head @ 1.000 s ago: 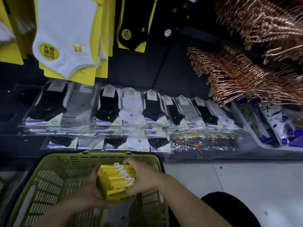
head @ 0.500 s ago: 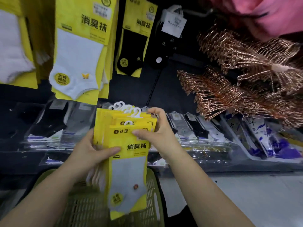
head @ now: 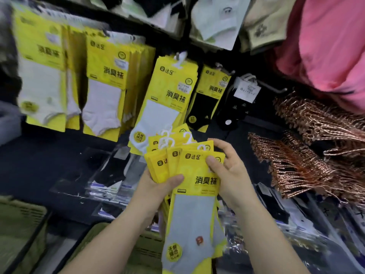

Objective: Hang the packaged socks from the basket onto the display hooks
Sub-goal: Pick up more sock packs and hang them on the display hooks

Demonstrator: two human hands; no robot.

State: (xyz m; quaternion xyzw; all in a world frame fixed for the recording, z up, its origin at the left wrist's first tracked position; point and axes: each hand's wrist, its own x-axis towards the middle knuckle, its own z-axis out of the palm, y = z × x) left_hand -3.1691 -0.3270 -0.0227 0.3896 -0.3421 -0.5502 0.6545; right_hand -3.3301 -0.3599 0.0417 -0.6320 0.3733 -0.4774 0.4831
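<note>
While the left hand [head: 158, 184] is gripping a fanned stack of yellow sock packs [head: 195, 180] from the left, thumb across the front, the right hand [head: 229, 175] is pinching the front pack's top right corner. The stack is hovering above the green basket [head: 122, 252], just below the hung packs [head: 167, 95] on the far display wall. Copper hangers [head: 306, 155] are lying, seemingly heaped, at the right.

Left hand [head: 158, 186], right hand [head: 231, 175]: both were bare. The right thumb [head: 212, 162] showed a short, rounded nail; the left thumb [head: 175, 178] was similar but blurred. Back from the fingers, the wrists ran into a bare left forearm [head: 118, 234] and right forearm [head: 266, 234], uncovered down to the frame's edge.
</note>
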